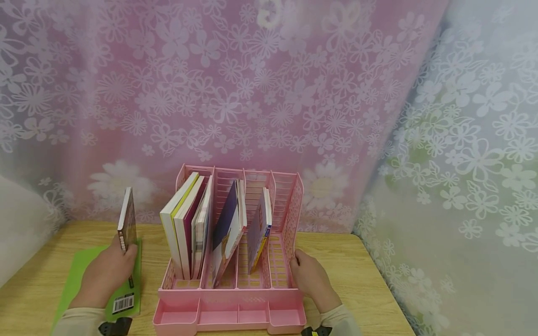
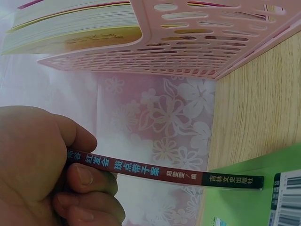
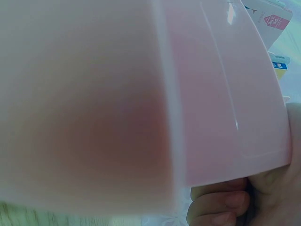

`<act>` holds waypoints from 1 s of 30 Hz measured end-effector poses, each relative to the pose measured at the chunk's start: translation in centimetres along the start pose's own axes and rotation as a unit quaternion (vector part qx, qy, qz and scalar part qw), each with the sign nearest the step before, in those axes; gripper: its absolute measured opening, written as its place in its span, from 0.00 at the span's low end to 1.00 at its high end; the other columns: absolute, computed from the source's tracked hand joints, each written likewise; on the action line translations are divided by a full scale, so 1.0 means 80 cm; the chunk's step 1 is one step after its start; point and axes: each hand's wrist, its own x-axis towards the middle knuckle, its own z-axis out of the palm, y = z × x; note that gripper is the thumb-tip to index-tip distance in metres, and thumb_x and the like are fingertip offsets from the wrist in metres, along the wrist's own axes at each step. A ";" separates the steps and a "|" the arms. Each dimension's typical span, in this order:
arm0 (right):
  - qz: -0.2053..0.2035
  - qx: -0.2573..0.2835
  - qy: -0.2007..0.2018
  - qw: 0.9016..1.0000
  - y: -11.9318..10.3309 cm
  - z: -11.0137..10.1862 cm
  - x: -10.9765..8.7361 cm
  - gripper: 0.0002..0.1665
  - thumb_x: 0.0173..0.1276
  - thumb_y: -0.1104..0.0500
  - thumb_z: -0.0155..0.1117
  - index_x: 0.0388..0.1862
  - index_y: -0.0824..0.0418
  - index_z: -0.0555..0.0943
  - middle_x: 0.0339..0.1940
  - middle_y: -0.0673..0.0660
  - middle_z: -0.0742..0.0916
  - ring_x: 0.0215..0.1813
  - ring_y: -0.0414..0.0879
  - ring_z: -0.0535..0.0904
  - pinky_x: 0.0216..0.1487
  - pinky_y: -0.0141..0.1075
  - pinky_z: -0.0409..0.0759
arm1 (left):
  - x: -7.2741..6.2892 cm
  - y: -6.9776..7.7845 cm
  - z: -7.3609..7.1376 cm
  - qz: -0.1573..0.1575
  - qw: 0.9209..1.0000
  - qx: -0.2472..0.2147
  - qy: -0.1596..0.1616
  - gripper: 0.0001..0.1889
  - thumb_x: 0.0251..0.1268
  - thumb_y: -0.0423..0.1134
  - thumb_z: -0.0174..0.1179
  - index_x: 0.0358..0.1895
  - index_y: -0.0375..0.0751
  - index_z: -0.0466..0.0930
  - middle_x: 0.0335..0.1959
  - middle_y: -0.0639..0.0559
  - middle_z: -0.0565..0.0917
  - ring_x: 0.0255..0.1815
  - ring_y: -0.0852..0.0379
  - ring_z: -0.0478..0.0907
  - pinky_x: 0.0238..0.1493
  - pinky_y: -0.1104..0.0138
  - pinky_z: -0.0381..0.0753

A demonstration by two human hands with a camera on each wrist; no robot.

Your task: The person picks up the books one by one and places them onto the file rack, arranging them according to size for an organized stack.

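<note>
My left hand (image 1: 105, 273) pinches a thin book (image 1: 128, 219) between thumb and fingers. The book stands upright above a green book (image 1: 81, 275) that lies on the table, its barcode showing. In the left wrist view the thin book's dark red spine (image 2: 141, 168) carries blue characters. A pink plastic book rack (image 1: 231, 295) stands to the right of that hand, with books leaning in its compartments. At the rack's right side wall, my right hand (image 1: 313, 280) grips the lower front edge. Curled fingers (image 3: 218, 202) show beside the pink plastic in the right wrist view.
Several thick books (image 1: 185, 228) fill the left compartment. A blue-and-white book (image 1: 229, 228) and a purple-grey book (image 1: 258, 228) lean in the middle ones. Low trays (image 1: 178, 317) run along the rack's front. Behind the wooden table (image 1: 336, 247) hangs a floral curtain (image 1: 252, 93).
</note>
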 end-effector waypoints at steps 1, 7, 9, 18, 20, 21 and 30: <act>0.000 0.000 0.000 1.000 0.000 0.000 0.000 0.14 0.82 0.55 0.49 0.45 0.58 0.82 0.24 0.50 0.78 0.28 0.44 0.72 0.31 0.41 0.70 | 0.000 0.000 0.000 0.001 1.000 -0.001 0.001 0.39 0.83 0.53 0.27 0.75 0.15 0.45 0.56 0.17 0.77 0.31 0.44 0.78 0.28 0.53 0.74; 0.001 0.000 -0.002 1.000 0.000 0.000 0.000 0.14 0.82 0.54 0.49 0.44 0.58 0.81 0.24 0.50 0.78 0.28 0.44 0.72 0.31 0.40 0.70 | -0.001 0.000 0.002 0.005 1.000 0.004 0.008 0.42 0.83 0.58 0.24 0.75 0.17 0.48 0.57 0.16 0.76 0.37 0.37 0.82 0.33 0.47 0.78; 0.003 0.000 -0.003 1.000 0.000 0.000 0.000 0.14 0.82 0.54 0.49 0.45 0.58 0.81 0.24 0.50 0.78 0.28 0.44 0.72 0.31 0.40 0.70 | 0.000 -0.001 0.002 0.006 1.000 0.003 0.003 0.45 0.82 0.61 0.22 0.76 0.17 0.47 0.59 0.16 0.74 0.43 0.30 0.83 0.36 0.43 0.79; 0.012 0.000 -0.006 1.000 0.000 0.000 0.001 0.15 0.83 0.53 0.49 0.49 0.58 0.82 0.27 0.51 0.80 0.30 0.45 0.73 0.33 0.41 0.72 | 0.004 -0.009 0.002 0.009 1.000 0.009 0.008 0.47 0.80 0.64 0.16 0.77 0.19 0.47 0.62 0.16 0.72 0.57 0.19 0.76 0.47 0.34 0.76; 0.011 -0.002 -0.006 1.000 0.000 0.000 0.001 0.15 0.83 0.53 0.49 0.49 0.58 0.82 0.27 0.51 0.80 0.30 0.45 0.73 0.33 0.42 0.72 | 0.004 -0.010 0.002 0.009 1.000 0.008 0.005 0.47 0.80 0.64 0.16 0.78 0.20 0.46 0.63 0.16 0.71 0.58 0.19 0.75 0.47 0.34 0.76; 0.010 -0.003 -0.006 1.000 0.000 0.001 0.001 0.15 0.83 0.54 0.49 0.49 0.58 0.82 0.27 0.51 0.80 0.30 0.45 0.73 0.34 0.42 0.72 | 0.004 -0.010 0.002 0.009 1.000 0.008 0.004 0.47 0.80 0.64 0.16 0.78 0.20 0.46 0.64 0.16 0.71 0.57 0.19 0.75 0.47 0.34 0.76; 0.011 0.003 -0.009 1.000 0.001 0.001 0.002 0.16 0.83 0.53 0.48 0.50 0.58 0.82 0.24 0.50 0.78 0.27 0.44 0.72 0.32 0.41 0.71 | 0.004 -0.007 0.004 0.007 1.000 0.005 0.014 0.45 0.82 0.61 0.20 0.76 0.19 0.51 0.65 0.16 0.69 0.58 0.18 0.75 0.47 0.34 0.76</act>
